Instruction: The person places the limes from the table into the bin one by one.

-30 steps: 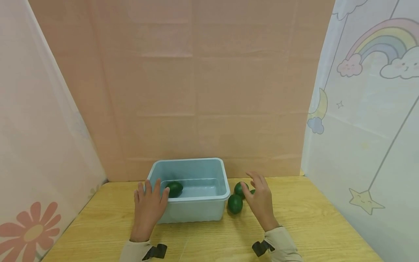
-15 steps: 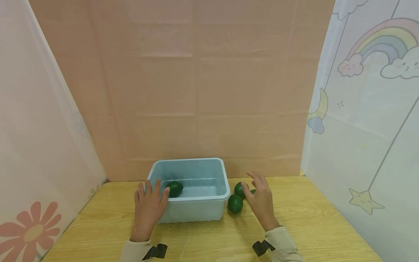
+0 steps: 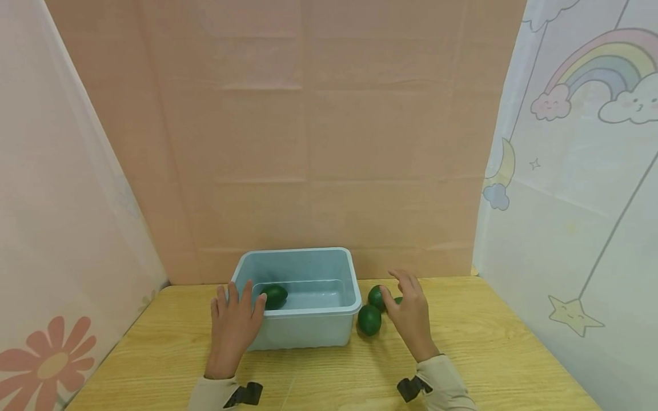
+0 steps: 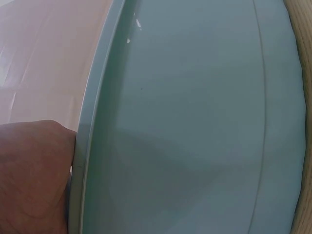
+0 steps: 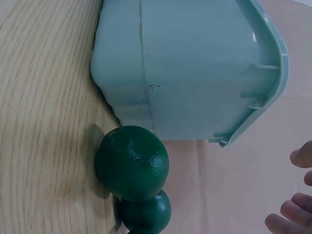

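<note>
Well, low and left of centre in the head view, we had the left hand (image 3: 232,328), fingers spread over the near left corner of the blue tub (image 3: 305,332). Inside it, toward the left, we spotted one green fruit (image 3: 275,297). Then, low and right of centre, we saw the right hand (image 3: 412,319), fingers loosely bent and holding nothing, near three more on the wooden table (image 3: 319,377): the front fruit (image 3: 369,320) just beside the tub, the back fruit (image 3: 376,297) behind it, and a third fruit (image 3: 397,300) mostly hidden by that hand.
</note>
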The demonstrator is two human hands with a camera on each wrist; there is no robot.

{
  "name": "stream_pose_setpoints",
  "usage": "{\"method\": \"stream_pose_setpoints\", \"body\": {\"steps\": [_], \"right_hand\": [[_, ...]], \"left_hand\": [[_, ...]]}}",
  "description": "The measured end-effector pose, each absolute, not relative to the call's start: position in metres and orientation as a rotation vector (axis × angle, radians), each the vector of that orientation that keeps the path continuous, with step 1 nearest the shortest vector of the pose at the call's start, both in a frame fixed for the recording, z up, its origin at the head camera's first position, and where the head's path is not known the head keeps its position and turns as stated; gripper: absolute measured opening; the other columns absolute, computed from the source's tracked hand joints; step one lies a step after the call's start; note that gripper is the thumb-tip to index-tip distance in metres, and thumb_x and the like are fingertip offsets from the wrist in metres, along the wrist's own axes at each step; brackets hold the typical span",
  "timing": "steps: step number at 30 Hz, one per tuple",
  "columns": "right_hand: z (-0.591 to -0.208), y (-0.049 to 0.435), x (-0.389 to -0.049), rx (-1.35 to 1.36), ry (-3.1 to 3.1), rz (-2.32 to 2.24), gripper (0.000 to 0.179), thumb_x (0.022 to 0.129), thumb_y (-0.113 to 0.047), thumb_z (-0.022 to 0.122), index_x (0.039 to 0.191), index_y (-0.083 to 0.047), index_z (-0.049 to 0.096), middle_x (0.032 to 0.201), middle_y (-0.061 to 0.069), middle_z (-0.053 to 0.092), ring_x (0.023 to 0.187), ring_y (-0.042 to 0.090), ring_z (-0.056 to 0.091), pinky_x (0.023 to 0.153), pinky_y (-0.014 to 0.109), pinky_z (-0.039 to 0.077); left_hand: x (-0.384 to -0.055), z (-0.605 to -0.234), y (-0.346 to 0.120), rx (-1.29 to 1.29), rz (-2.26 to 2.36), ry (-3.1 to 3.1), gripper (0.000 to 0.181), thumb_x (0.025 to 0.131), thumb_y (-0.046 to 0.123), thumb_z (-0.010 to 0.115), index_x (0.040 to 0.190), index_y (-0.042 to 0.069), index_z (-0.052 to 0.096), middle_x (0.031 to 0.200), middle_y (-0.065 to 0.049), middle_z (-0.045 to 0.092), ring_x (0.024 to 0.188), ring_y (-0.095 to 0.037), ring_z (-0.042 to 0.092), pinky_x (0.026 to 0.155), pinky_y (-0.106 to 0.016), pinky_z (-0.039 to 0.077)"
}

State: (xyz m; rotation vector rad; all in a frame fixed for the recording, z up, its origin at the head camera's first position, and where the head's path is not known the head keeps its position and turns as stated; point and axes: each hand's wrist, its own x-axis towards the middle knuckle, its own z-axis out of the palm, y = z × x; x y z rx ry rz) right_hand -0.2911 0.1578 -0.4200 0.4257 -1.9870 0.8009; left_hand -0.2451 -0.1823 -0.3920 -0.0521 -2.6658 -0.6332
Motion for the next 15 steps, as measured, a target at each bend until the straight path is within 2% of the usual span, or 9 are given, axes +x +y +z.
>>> {"method": "stream_pose_setpoints", "body": {"steps": [15], "right_hand": [[-0.4218, 0.16, -0.2918, 0.401, -2.006, 0.797, 0.043, 0.079, -0.002, 0.083, 0.118, 0.003, 0.065, 0.116, 0.02, 0.063, 0.104, 0.035, 0.063, 0.079, 0.045, 0.058]], "left_hand": [[-0.2449, -0.3928, -0.1818, -0.057, -0.636, -2.656, 0.055, 0.106, 0.031, 0.046, 0.146, -0.006, 0.044, 0.147, -0.044, 0.029, 0.141, -0.064, 0.011, 0.11, -0.073, 0.01]]}}
